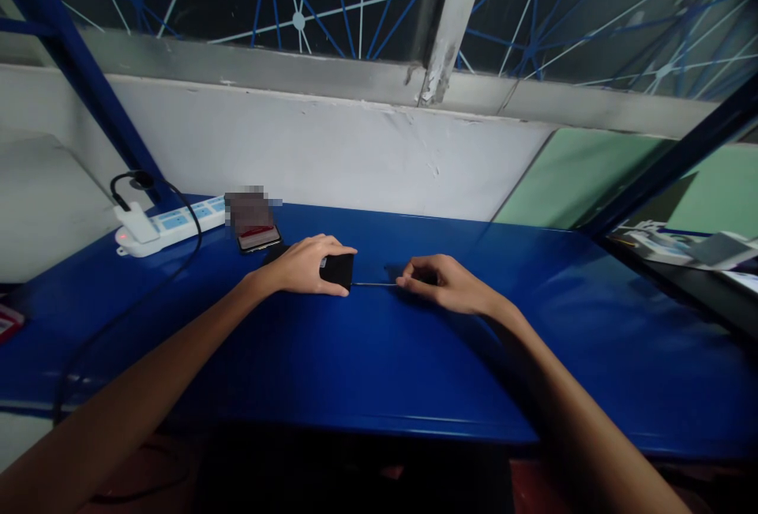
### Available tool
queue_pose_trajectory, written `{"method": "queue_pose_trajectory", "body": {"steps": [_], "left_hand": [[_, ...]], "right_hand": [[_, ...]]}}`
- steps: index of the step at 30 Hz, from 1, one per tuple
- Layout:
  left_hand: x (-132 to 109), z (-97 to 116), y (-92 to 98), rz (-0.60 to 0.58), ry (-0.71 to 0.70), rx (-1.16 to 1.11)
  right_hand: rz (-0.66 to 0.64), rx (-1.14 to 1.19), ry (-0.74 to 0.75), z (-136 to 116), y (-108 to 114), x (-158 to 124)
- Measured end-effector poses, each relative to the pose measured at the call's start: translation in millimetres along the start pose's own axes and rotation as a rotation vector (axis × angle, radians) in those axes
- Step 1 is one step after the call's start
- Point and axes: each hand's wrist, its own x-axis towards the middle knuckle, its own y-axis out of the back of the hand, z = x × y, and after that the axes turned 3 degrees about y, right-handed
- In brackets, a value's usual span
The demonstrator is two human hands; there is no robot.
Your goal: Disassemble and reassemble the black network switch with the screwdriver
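On the blue table, my left hand [306, 264] is closed over a flat black rectangular device [339, 269], thumb on its near edge and fingers over its far side. Much of the device is hidden under the palm, so its exact kind cannot be told. To the right, my right hand [441, 281] pinches one end of a thin, straight metal rod [374, 285]. The rod's other end meets the right edge of the device, near its front corner. Whether the tip sits inside the device or only touches it cannot be seen.
A white power strip [178, 223] with a charger plugged in lies at the back left. Its black cable [145, 301] runs forward across the table [367, 364]. Beside the strip is a phone-like item [254, 222], partly blurred. Papers [699, 249] lie far right; blue frame posts flank both sides.
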Motion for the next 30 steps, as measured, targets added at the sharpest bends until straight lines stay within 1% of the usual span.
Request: {"method": "queue_pose_trajectory", "body": {"steps": [4, 7, 11, 15, 20, 25, 30], "left_hand": [[0.0, -1.4, 0.7, 0.005, -0.011, -0.014], [-0.1, -2.6, 0.5, 0.004, -0.014, -0.021], [0.1, -3.7, -0.6, -0.002, -0.012, -0.014], [0.4, -3.9, -0.4, -0.002, -0.012, -0.014], [0.2, -3.6, 0.2, -0.001, -0.013, -0.012], [-0.3, -2.8, 0.1, 0.006, -0.023, -0.012], [-0.7, -2.9, -0.5, -0.008, -0.017, -0.011]], "right_hand": [[-0.038, -0.070, -0.037, 1.3, 3.6, -0.6], [-0.023, -0.086, -0.051, 2.5, 4.6, -0.6], [0.017, -0.039, -0.034, 3.8, 1.0, -0.1], [0.006, 0.034, -0.069, 5.4, -3.1, 0.7], [0.029, -0.026, 0.014, 3.9, -3.1, 1.4], [0.007, -0.027, -0.012, 0.8, -1.6, 0.7], [-0.002, -0.111, -0.061, 3.3, 2.2, 0.1]]}}
